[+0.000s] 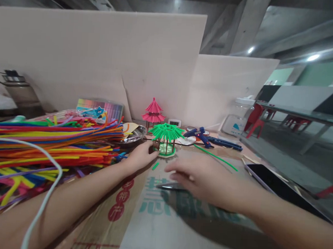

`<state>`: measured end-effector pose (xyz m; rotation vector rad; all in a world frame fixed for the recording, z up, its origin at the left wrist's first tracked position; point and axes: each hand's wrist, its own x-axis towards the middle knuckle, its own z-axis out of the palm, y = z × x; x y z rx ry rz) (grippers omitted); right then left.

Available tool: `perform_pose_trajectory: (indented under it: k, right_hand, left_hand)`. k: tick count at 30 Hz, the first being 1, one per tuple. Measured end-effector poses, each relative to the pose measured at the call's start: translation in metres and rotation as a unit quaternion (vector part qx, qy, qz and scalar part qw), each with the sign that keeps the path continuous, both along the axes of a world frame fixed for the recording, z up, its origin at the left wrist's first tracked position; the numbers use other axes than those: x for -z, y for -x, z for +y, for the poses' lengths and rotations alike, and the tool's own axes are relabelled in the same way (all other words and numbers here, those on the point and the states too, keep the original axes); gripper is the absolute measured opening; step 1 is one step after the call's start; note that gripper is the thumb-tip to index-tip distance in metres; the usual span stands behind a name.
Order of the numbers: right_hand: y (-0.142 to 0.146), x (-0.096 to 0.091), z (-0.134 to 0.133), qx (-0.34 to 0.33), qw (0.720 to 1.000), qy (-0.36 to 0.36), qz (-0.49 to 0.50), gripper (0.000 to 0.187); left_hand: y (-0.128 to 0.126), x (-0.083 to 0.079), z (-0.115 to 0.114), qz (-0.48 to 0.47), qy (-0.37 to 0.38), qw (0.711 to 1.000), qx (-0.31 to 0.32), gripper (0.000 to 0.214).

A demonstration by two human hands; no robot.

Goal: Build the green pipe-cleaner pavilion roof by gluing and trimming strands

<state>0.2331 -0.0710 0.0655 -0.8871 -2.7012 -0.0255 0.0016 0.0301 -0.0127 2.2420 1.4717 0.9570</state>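
While the left hand (142,155) touches the green pavilion (165,137), the right hand (205,179) hovers open.
Pavilion upright on the cardboard (160,222) beside pipe cleaners (55,140); left grip unclear, right spread above a dark tool (165,186).

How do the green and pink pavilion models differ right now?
The green pavilion has one wide roof; the pink pavilion has two stacked tiers. The green one sits nearer, at the fingertips of the left hand; the pink one stands behind, untouched. Both stand upright.

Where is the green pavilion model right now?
The green pavilion stands mid-frame in the head view, just in front of the pink pavilion, the left hand at its base and the blue glue gun to its right.
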Motion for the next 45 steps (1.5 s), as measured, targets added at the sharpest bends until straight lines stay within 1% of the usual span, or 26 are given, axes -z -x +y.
perform_pose_trajectory:
  k: [3, 4, 6, 9, 13, 17, 20, 22, 26, 28, 31, 34, 35, 38, 40, 42, 45]
  right_hand:
    - [0.030, 0.030, 0.019, -0.036, 0.992, -0.057, -0.108, 0.018]
    - [0.039, 0.038, 0.026, -0.029, 0.987, -0.083, -0.136, 0.020]
    - [0.052, 0.047, 0.038, -0.027, 0.980, -0.112, -0.164, 0.023]
    - [0.060, 0.046, 0.049, -0.030, 0.977, -0.117, -0.177, 0.017]
    - [0.056, 0.040, 0.048, -0.045, 0.976, -0.117, -0.176, 0.013]
    - [0.050, 0.040, 0.040, -0.032, 0.979, -0.110, -0.166, 0.012]
    - [0.049, 0.039, 0.036, -0.009, 0.983, -0.094, -0.160, 0.014]
    - [0.047, 0.039, 0.037, -0.003, 0.985, -0.077, -0.153, 0.012]
    - [0.037, 0.044, 0.041, 0.016, 0.992, -0.055, -0.111, 0.009]
    - [0.032, 0.047, 0.042, 0.029, 0.994, -0.052, -0.094, 0.009]
    - [0.031, 0.050, 0.045, 0.029, 0.994, -0.060, -0.087, 0.012]
    - [0.039, 0.052, 0.049, 0.004, 0.992, -0.077, -0.099, 0.031]
    - [0.042, 0.052, 0.051, 0.004, 0.991, -0.075, -0.107, 0.030]
    - [0.050, 0.053, 0.056, 0.023, 0.991, -0.062, -0.119, 0.014]
    - [0.052, 0.054, 0.058, 0.022, 0.991, -0.066, -0.118, 0.013]
    - [0.050, 0.055, 0.056, 0.014, 0.990, -0.087, -0.110, 0.014]
    - [0.041, 0.056, 0.043, -0.010, 0.990, -0.121, -0.068, 0.013]
  left_hand:
    - [0.000, 0.001, -0.001, -0.024, -0.011, 1.000, 0.010, 0.032]
    - [-0.001, 0.001, -0.001, -0.028, -0.014, 0.999, 0.015, 0.035]
    - [-0.001, 0.001, 0.000, -0.024, -0.021, 0.999, 0.027, 0.036]
    - [0.000, 0.000, 0.001, -0.010, -0.033, 0.998, 0.051, 0.029]
    - [-0.001, 0.000, 0.003, 0.001, -0.041, 0.997, 0.066, 0.026]
    - [-0.001, 0.001, 0.003, 0.011, -0.012, 0.999, 0.038, 0.026]
    - [0.001, 0.003, 0.002, -0.009, 0.005, 0.999, 0.032, 0.027]
    - [0.002, 0.004, 0.003, -0.022, 0.001, 0.999, 0.027, 0.025]
    - [0.003, 0.005, 0.006, -0.025, -0.006, 1.000, -0.008, 0.020]
    - [0.003, 0.004, 0.007, -0.029, -0.003, 1.000, -0.008, 0.018]
    - [0.001, 0.002, 0.006, -0.039, -0.002, 0.999, 0.000, 0.014]
    - [0.000, 0.001, 0.004, -0.044, -0.008, 0.999, 0.005, 0.010]
    - [0.000, 0.001, 0.004, -0.044, -0.011, 0.999, 0.005, 0.010]
    - [0.001, 0.001, 0.004, -0.045, -0.013, 0.999, 0.005, 0.010]
    - [0.001, 0.001, 0.005, -0.044, -0.011, 0.999, 0.002, 0.013]
    - [0.001, 0.001, 0.004, -0.045, -0.009, 0.999, 0.001, 0.015]
    - [0.000, -0.001, 0.000, -0.047, -0.008, 0.999, -0.003, 0.025]
